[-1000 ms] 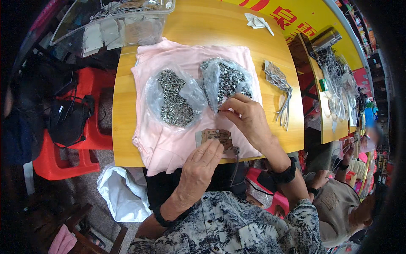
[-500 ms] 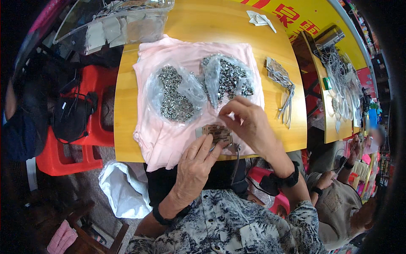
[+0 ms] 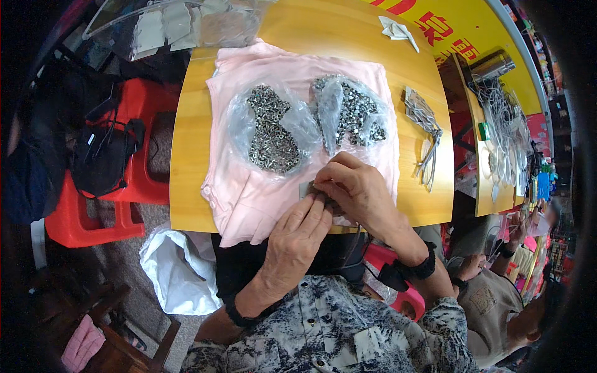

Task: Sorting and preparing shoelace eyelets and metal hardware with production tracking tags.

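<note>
Near the table's front edge, my left hand [image 3: 297, 239] is closed on a brown printed card [image 3: 337, 209], which the hands mostly cover. A dark cord trails from the card's right side. My right hand [image 3: 359, 191] is bent over the card's upper edge, thumb and fingers pinched together; whatever they hold is hidden. Just beyond lie two clear plastic bags on a pink cloth [image 3: 239, 205]. Small silvery metal rings, like eyelets, fill the left bag [image 3: 272, 137]. In the right bag [image 3: 354, 118] are many small shiny metal caps.
Several tied cards with grey cords [image 3: 424, 115] lie on the table's right side. A clear plastic box [image 3: 186, 28] stands at the far left, a folded white paper [image 3: 398, 31] at the far right. Left are red stools [image 3: 134, 149]; a white sack [image 3: 177, 270] stands below. A co-worker sits at right.
My right hand has come down from beside the bags onto the card's upper edge, meeting my left fingers. The card is now mostly covered. The whole view has shifted slightly.
</note>
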### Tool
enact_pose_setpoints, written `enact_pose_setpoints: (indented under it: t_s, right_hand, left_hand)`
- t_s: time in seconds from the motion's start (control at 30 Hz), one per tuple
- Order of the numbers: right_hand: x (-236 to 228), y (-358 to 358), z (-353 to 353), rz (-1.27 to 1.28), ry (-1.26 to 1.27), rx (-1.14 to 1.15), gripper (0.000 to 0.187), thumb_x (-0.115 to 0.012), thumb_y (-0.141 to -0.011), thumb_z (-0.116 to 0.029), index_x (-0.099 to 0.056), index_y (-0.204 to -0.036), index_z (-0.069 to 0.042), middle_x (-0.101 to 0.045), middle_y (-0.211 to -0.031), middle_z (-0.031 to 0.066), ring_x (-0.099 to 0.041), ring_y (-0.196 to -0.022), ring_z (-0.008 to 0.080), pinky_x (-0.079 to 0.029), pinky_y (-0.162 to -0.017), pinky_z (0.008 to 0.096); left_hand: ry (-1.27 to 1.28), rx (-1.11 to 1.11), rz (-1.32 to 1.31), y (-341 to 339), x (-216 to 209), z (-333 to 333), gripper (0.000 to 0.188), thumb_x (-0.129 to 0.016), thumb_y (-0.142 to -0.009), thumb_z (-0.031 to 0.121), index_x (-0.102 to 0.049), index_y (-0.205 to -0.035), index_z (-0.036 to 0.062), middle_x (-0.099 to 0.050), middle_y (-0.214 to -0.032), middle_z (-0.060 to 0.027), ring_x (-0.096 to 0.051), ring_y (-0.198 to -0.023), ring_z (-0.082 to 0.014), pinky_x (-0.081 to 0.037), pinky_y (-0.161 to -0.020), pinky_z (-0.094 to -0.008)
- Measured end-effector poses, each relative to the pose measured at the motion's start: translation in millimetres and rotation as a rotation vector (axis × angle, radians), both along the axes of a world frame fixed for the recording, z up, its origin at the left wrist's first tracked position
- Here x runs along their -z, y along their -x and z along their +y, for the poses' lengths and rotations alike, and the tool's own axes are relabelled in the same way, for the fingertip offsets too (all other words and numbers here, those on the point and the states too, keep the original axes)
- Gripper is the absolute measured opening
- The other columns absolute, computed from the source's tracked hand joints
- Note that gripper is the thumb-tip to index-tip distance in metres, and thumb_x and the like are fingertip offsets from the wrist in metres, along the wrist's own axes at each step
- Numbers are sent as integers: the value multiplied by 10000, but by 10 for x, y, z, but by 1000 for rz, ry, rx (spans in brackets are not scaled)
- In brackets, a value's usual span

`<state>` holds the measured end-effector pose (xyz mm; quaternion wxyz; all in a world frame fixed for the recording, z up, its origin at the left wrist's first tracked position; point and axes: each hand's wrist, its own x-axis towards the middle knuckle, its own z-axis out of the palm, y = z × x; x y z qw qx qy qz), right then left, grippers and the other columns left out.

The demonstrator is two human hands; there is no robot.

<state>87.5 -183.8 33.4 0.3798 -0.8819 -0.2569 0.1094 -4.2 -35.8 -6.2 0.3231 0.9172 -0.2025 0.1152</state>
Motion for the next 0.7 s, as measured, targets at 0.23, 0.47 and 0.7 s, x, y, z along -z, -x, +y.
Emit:
enact_pose_setpoints:
  t_s: [0.23,0.47,0.7]
  right_hand:
    - [-54,-24,110,58,96,54,77,-634,-829,-83,-621,-881,-28,-579,-841,117,-618,-734,301,-494,-648,371]
    - [-66,-28,118,106,44,75,79,-624,-826,-99,-627,-822,-20,-574,-822,133,-611,-738,335,-490,-659,398]
    - [-74,2,117,58,40,7,73,-628,-815,-82,-611,-837,-14,-568,-822,140,-605,-735,346,-492,-656,399]
  left_hand:
    - [-3,12,12,-21,-7,8,311,-568,-760,69,-611,-1055,-18,-572,-1188,-151,-520,-1164,-285,-445,-972,-372]
    - [9,20,26,-20,-7,25,323,-562,-765,72,-609,-1073,-11,-568,-1196,-142,-513,-1173,-273,-435,-982,-360]
    - [50,7,64,-10,-7,32,350,-581,-753,27,-622,-1101,7,-577,-1205,-126,-529,-1145,-274,-453,-947,-381]
